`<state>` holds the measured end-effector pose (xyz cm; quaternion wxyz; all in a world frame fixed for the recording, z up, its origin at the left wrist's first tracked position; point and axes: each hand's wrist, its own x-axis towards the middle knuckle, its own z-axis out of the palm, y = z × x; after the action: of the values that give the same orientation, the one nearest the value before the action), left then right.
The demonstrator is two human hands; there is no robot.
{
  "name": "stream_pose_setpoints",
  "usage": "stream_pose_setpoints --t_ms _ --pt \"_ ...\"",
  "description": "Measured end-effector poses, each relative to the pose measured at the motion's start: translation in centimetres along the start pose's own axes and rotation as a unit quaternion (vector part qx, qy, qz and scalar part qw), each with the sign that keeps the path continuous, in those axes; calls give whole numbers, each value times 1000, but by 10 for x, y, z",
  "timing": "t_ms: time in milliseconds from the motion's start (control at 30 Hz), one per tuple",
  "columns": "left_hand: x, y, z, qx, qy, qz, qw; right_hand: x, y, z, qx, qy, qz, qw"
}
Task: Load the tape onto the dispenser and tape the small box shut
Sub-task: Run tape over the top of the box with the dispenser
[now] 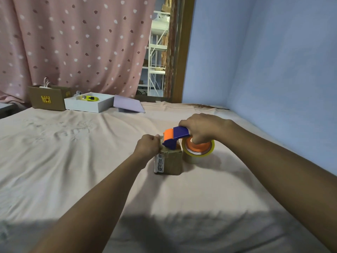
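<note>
A small brown cardboard box (170, 163) with a white label stands on the bed, right of centre. My right hand (202, 128) grips the blue and orange tape dispenser (175, 136), whose front end rests on the box's top. A roll of clear tape (199, 149) sits on the dispenser's orange hub, hanging just right of the box. My left hand (148, 147) is closed at the box's top left edge, pinching what looks like the tape end against it. The box's top is mostly hidden by the dispenser and my hands.
The bed (91, 161) is covered by a beige sheet. At its far edge stand a brown carton (47, 99), a white tray (89, 105) holding a yellow tool (89, 98), and a lilac lid (127, 105). A blue wall (273, 70) runs along the right side.
</note>
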<state>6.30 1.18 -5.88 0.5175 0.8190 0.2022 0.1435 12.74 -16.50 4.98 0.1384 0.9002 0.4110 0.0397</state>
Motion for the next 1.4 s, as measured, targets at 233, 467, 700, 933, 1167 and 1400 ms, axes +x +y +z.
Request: stream_pose_setpoints --t_ms 233,467,700,933,1167,1400 --pt "2 -5 -6 14 -1 9 1000 -38 46 -11 -35 -5 46 998" --pt "0 0 -1 19 1 17 1000 -52 48 18 -15 -13 68 998" --pt "-10 14 -3 259 107 79 957 -45 39 18 -41 -5 56 998" --pt "-13 31 5 376 86 126 914 -43 29 21 -68 -8 40 997" --pt "-14 37 6 466 60 147 870 -35 20 16 -90 -9 30 995" --pt "-11 49 38 349 -6 178 920 -34 16 8 -86 -51 33 994"
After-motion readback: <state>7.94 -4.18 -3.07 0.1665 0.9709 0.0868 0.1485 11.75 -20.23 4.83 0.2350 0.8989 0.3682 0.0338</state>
